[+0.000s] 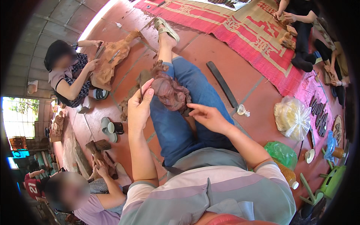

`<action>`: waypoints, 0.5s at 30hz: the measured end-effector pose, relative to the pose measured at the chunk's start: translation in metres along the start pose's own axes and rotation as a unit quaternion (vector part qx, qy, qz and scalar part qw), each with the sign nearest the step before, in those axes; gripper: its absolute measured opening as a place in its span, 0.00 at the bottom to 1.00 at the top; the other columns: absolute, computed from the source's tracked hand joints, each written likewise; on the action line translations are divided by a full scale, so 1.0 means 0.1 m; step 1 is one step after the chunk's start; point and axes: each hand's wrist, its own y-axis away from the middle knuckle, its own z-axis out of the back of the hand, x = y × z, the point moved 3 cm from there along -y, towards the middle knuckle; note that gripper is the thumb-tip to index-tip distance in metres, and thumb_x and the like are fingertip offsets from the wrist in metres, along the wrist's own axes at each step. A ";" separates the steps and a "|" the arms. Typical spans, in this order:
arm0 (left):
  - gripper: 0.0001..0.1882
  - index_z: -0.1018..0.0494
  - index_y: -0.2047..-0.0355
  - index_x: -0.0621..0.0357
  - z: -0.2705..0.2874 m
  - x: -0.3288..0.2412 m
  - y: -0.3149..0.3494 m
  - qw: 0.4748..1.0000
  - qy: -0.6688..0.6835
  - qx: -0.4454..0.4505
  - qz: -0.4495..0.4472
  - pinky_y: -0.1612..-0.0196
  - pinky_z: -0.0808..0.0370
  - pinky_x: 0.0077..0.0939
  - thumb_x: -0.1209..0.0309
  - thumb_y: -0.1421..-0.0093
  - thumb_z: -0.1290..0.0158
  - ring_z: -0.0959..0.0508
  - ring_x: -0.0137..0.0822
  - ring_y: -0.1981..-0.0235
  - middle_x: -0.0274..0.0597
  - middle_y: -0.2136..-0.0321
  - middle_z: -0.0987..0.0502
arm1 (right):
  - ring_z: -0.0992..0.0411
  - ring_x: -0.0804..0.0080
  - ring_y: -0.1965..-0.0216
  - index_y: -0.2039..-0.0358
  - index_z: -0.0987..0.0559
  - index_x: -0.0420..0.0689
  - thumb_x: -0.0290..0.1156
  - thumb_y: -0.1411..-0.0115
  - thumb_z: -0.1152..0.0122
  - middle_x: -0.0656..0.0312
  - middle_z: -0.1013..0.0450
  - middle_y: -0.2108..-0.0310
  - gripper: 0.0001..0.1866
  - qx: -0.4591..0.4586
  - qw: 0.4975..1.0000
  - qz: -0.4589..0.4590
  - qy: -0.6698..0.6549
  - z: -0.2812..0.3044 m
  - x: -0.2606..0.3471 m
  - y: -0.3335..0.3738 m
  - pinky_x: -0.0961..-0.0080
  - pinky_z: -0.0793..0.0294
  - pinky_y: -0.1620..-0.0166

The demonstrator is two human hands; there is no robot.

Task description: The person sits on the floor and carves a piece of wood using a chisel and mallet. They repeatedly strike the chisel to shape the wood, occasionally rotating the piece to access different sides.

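Note:
A reddish-brown wood carving [169,92], with a figure's head and knotted edges, rests across my legs. At its left edge is my left hand [139,107], thumb and fingers closed on a thin, flat grey-brown piece [144,76] whose kind I cannot make out. My right hand [210,118] is at the carving's lower right, holding nothing visible. Its index finger stretches out to the carved edge while the other fingers bend loosely.
A dark flat bar [222,84] lies on the tiled floor right of my legs, near a small clear cup [242,110]. Slippers [108,129] and a dark mug [117,128] are left. Co-workers sit around with wood pieces. Bags [292,118] and a green stool [333,182] stand right.

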 end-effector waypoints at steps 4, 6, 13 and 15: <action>0.18 0.29 0.47 0.60 0.06 0.15 0.08 1.000 0.009 -0.016 -0.019 0.78 0.45 0.12 0.68 0.36 0.47 0.39 0.15 0.80 0.37 0.66 0.21 | 0.27 0.80 0.59 0.48 0.25 0.46 0.23 0.41 0.46 0.63 0.23 0.60 0.18 -0.085 0.994 0.022 -0.063 0.40 -0.14 -0.03 0.81 0.27 0.56; 0.16 0.28 0.49 0.60 0.12 0.21 0.15 1.000 -0.009 -0.016 -0.002 0.88 0.52 0.10 0.69 0.36 0.49 0.45 0.11 0.90 0.37 0.70 0.20 | 0.26 0.78 0.60 0.51 0.24 0.45 0.22 0.41 0.45 0.62 0.23 0.62 0.16 -0.170 0.985 -0.007 -0.020 0.77 -0.30 -0.11 0.80 0.27 0.56; 0.15 0.28 0.51 0.62 0.28 0.41 0.31 1.000 0.009 -0.010 0.008 0.88 0.51 0.10 0.70 0.37 0.48 0.44 0.12 0.90 0.39 0.69 0.20 | 0.35 0.49 0.47 0.42 0.35 0.48 0.38 0.51 0.32 0.50 0.34 0.49 0.36 -0.267 0.808 -0.210 0.481 1.56 -1.77 -0.22 0.59 0.29 0.49; 0.16 0.28 0.51 0.62 0.34 0.43 0.39 1.000 0.014 -0.023 0.004 0.88 0.51 0.10 0.70 0.37 0.48 0.44 0.12 0.90 0.38 0.70 0.20 | 0.38 0.47 0.44 0.39 0.41 0.50 0.41 0.53 0.30 0.50 0.38 0.46 0.43 -0.227 0.802 -0.288 0.472 1.44 -1.80 -0.24 0.57 0.30 0.47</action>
